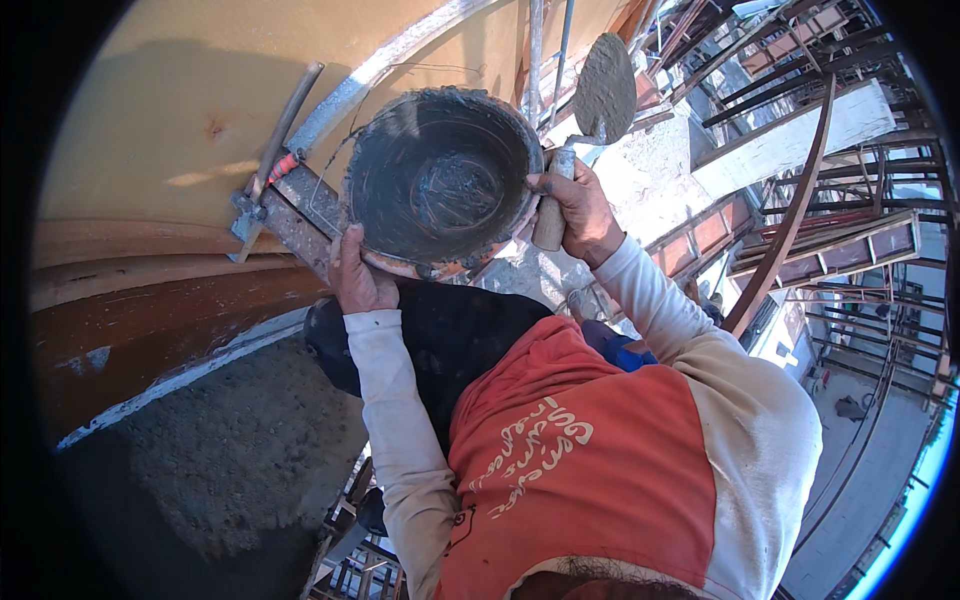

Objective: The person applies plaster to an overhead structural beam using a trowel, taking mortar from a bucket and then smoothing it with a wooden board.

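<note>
A round bucket (450,190), coated inside with wet grey mortar, is tilted so that I look down into it. My left hand (360,275) grips its near left rim, fingers partly hidden beneath. My right hand (585,210) is closed round the wooden handle of a trowel (604,88), and its thumb presses on the bucket's right rim. The trowel's blade points away from me and carries a layer of grey mortar. Close to my left hand, a mortar-stained metal bar (305,205) runs beneath the bucket's left side.
A curved yellowish panel (200,110) rises at the far left, with a clamp (250,215) and a pipe against it. Rough grey concrete (230,450) lies at the lower left. Scaffolding, planks and a long curved brown bar (795,220) fill the lower level to the right.
</note>
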`<state>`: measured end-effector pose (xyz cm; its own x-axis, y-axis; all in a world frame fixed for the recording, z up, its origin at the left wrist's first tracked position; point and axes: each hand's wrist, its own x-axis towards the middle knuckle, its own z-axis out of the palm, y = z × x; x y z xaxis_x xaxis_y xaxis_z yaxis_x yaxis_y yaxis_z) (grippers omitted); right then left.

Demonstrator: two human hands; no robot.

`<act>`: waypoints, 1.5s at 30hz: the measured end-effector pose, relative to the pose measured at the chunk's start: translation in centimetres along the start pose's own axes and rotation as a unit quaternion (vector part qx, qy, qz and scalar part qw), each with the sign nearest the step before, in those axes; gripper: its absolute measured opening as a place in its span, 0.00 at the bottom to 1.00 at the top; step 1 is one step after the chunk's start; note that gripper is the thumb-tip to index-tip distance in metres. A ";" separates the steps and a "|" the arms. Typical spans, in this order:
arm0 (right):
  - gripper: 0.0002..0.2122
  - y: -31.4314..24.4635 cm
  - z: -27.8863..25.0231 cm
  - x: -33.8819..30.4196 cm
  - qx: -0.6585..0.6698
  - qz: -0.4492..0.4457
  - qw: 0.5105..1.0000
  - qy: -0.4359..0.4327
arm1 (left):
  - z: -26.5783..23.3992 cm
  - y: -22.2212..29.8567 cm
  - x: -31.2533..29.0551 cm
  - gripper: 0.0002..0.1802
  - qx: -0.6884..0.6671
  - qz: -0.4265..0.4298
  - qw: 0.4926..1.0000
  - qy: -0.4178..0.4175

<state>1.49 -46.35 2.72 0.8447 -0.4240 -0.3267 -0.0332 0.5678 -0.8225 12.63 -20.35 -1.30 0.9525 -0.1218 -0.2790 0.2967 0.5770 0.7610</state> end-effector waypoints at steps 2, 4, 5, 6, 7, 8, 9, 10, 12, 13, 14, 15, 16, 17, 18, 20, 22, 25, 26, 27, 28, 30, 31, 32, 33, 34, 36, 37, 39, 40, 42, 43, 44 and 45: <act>0.15 1.5 -3.6 0.9 -0.014 -0.007 1.000 0.013 | -0.6 -0.8 0.5 0.27 0.040 -0.032 0.999 0.006; 0.18 3.5 -6.2 1.6 -0.043 0.018 0.995 0.089 | -1.2 0.8 -0.3 0.28 0.084 -0.004 0.991 0.100; 0.21 5.3 -7.9 2.1 -0.039 0.020 0.990 0.131 | -2.1 2.4 -0.9 0.29 0.065 -0.010 0.997 0.050; 0.21 7.1 -9.5 2.3 -0.036 0.019 0.990 0.138 | -3.5 4.1 -1.3 0.30 0.045 -0.016 0.999 -0.001; 0.23 8.8 -11.0 2.3 -0.054 0.040 0.983 0.174 | -5.1 5.5 -2.0 0.30 0.064 0.005 0.998 -0.006; 0.24 10.6 -12.3 2.4 -0.071 0.063 0.974 0.205 | -7.1 7.1 -3.1 0.30 0.083 0.028 0.996 -0.008; 0.24 12.6 -13.9 2.3 -0.070 0.062 0.972 0.214 | -9.4 8.4 -4.0 0.29 0.104 0.038 0.994 -0.007; 0.23 15.0 -15.3 2.1 -0.098 0.091 0.958 0.255 | -11.9 9.4 -5.1 0.29 0.127 0.046 0.991 -0.004; 0.22 19.3 -18.3 1.2 -0.123 0.122 0.936 0.305 | -16.1 10.5 -7.3 0.31 0.198 0.050 0.976 0.080; 0.20 21.3 -19.4 0.6 -0.168 0.133 0.922 0.323 | -17.4 10.4 -8.6 0.31 0.202 0.044 0.975 0.079; 0.18 23.0 -20.1 -0.1 -0.214 0.144 0.905 0.338 | -18.6 9.9 -10.0 0.30 0.286 0.073 0.950 0.105; 0.18 24.6 -20.4 -0.9 -0.198 0.150 0.900 0.357 | -18.9 9.5 -11.0 0.29 0.369 0.102 0.915 0.130; 0.18 25.8 -20.6 -1.6 -0.197 0.155 0.899 0.360 | -18.1 8.8 -11.7 0.29 0.373 0.098 0.914 0.130; 0.18 26.9 -21.0 -2.5 -0.195 0.188 0.890 0.367 | -16.8 7.5 -12.4 0.28 0.445 0.098 0.880 0.131; 0.17 28.0 -21.4 -3.3 -0.192 0.221 0.880 0.373 | -15.5 6.4 -13.3 0.26 0.514 0.098 0.842 0.132; 0.16 32.0 -24.3 -4.6 -0.233 0.225 0.866 0.380 | -13.4 4.7 -13.8 0.24 0.563 0.101 0.814 0.105; 0.15 35.0 -27.3 -5.2 -0.303 0.198 0.860 0.360 | -12.1 3.4 -14.1 0.25 0.737 0.262 0.622 0.003; 0.15 35.4 -28.7 -5.8 -0.352 0.224 0.841 0.345 | -9.6 2.2 -14.2 0.26 0.734 0.279 0.611 -0.099; 0.16 35.4 -28.8 -5.7 -0.331 0.219 0.855 0.335 | -9.1 1.8 -14.2 0.26 0.742 0.284 0.584 -0.170; 0.16 35.2 -29.0 -5.8 -0.333 0.218 0.854 0.335 | -8.7 1.2 -14.0 0.25 0.718 0.301 0.585 -0.226; 0.16 33.4 -26.8 -5.9 -0.277 0.234 0.870 0.334 | -8.1 0.7 -13.8 0.25 0.722 0.302 0.580 -0.228; 0.16 30.8 -25.0 -5.7 -0.230 0.249 0.880 0.334 | -6.4 0.6 -13.9 0.28 0.711 0.299 0.544 -0.330; 0.16 30.6 -24.8 -5.3 -0.250 0.244 0.879 0.325 | -6.5 0.4 -13.7 0.30 0.715 0.298 0.527 -0.350; 0.17 30.3 -24.7 -4.8 -0.272 0.240 0.877 0.315 | -6.6 0.4 -13.8 0.30 0.716 0.298 0.527 -0.347; 0.17 29.9 -24.6 -4.5 -0.287 0.252 0.871 0.310 | -6.5 0.4 -13.8 0.30 0.721 0.291 0.527 -0.344; 0.17 29.3 -24.3 -4.1 -0.292 0.254 0.872 0.300 | -6.6 0.6 -13.8 0.30 0.728 0.282 0.527 -0.335; 0.17 28.8 -23.9 -4.2 -0.266 0.266 0.874 0.307 | -7.1 0.9 -13.1 0.30 0.739 0.276 0.531 -0.310; 0.16 27.9 -23.5 -4.1 -0.263 0.273 0.877 0.297 | -7.5 1.2 -13.1 0.29 0.746 0.272 0.538 -0.283; 0.16 28.6 -24.2 -4.3 -0.264 0.272 0.878 0.293 | -8.2 1.8 -13.2 0.29 0.753 0.278 0.547 -0.239; 0.16 28.6 -24.5 -3.9 -0.277 0.271 0.873 0.296 | -8.5 1.9 -12.9 0.29 0.748 0.289 0.560 -0.209; 0.16 29.2 -24.7 -3.7 -0.296 0.283 0.867 0.283 | -9.7 2.4 -13.6 0.27 0.761 0.288 0.552 -0.181; 0.15 29.4 -25.0 -3.5 -0.312 0.296 0.859 0.279 | -10.4 2.4 -14.0 0.27 0.769 0.277 0.558 -0.144; 0.15 30.4 -26.1 -3.4 -0.313 0.295 0.859 0.279 | -11.0 2.7 -14.6 0.26 0.775 0.265 0.563 -0.109; 0.16 32.3 -28.1 -2.9 -0.388 0.268 0.844 0.254 | -11.3 3.1 -15.4 0.23 0.775 0.263 0.569 -0.081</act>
<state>-17.08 -46.62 -35.95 0.2653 -0.6139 -0.7434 -0.8446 0.2238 -0.4863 -1.91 -7.57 -1.29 0.8937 -0.4073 0.1881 -0.4486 -0.8211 0.3529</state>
